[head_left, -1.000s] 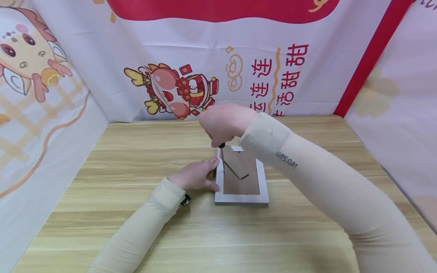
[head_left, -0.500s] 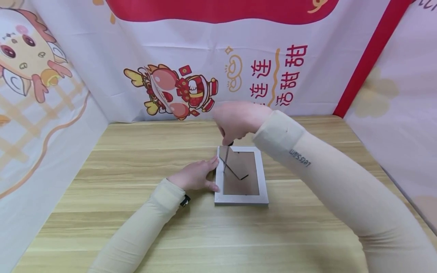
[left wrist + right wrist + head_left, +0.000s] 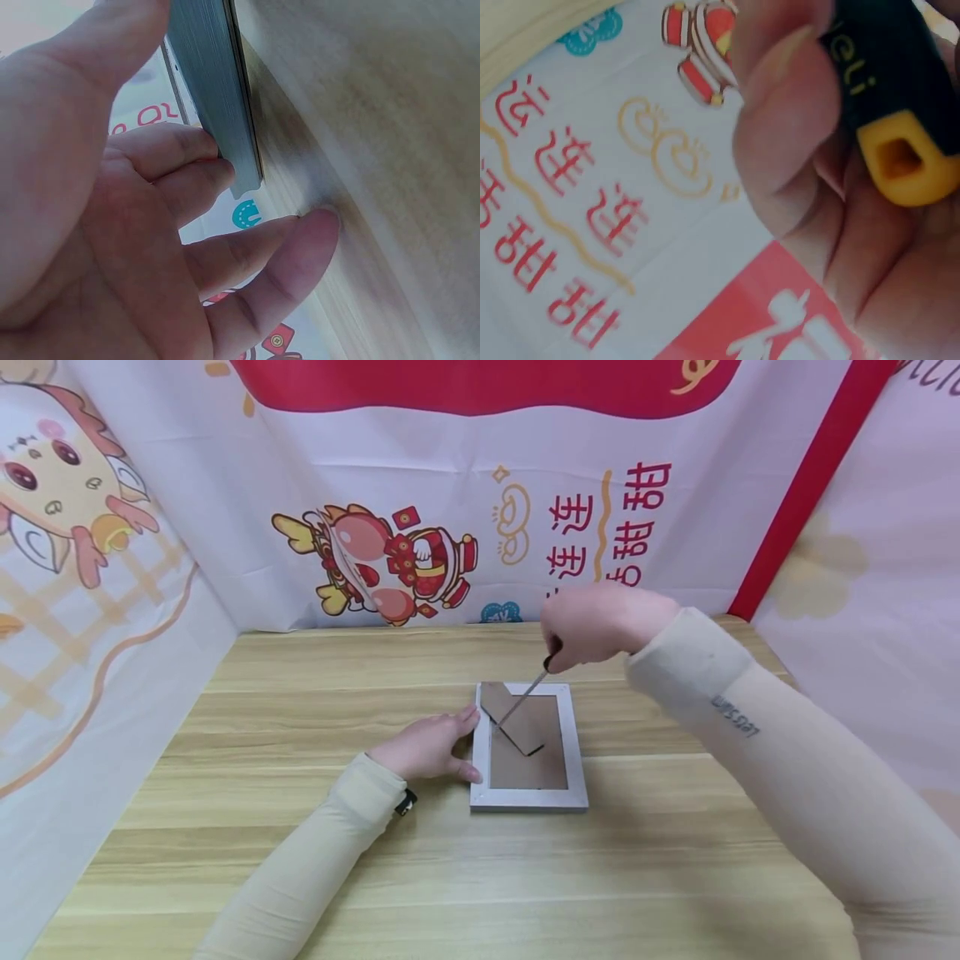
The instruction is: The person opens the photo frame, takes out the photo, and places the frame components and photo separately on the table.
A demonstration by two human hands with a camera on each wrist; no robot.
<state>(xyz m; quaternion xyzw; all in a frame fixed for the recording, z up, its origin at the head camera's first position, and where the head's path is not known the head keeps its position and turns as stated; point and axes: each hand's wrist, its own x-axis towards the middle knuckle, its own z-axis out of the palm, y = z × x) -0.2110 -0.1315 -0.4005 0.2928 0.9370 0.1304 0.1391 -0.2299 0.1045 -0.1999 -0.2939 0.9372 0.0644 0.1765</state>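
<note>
A white-edged picture frame (image 3: 576, 752) with a brown back panel (image 3: 525, 772) lies flat on the table. My left hand (image 3: 429, 746) rests at its left side, thumb and fingertips touching the edge; in the left wrist view that hand (image 3: 142, 217) has loosely bent fingers beside the frame's grey edge (image 3: 214, 90). Above the frame's upper right, my right hand (image 3: 600, 625) grips a screwdriver, its thin shaft (image 3: 523, 695) slanting down left to the panel's left side. The right wrist view shows the hand (image 3: 795, 142) curled round the black and yellow handle (image 3: 907, 157).
The wood-grain table (image 3: 300, 693) extends around the frame. A printed cloth (image 3: 420, 435) hangs along the table's back edge, and more printed cloth stands at the left (image 3: 90, 610) and right (image 3: 885, 610) sides.
My right hand has moved right, tilting the screwdriver from nearly upright to a strong slant, with its tip still near the panel's left side. The left hand has stayed in place.
</note>
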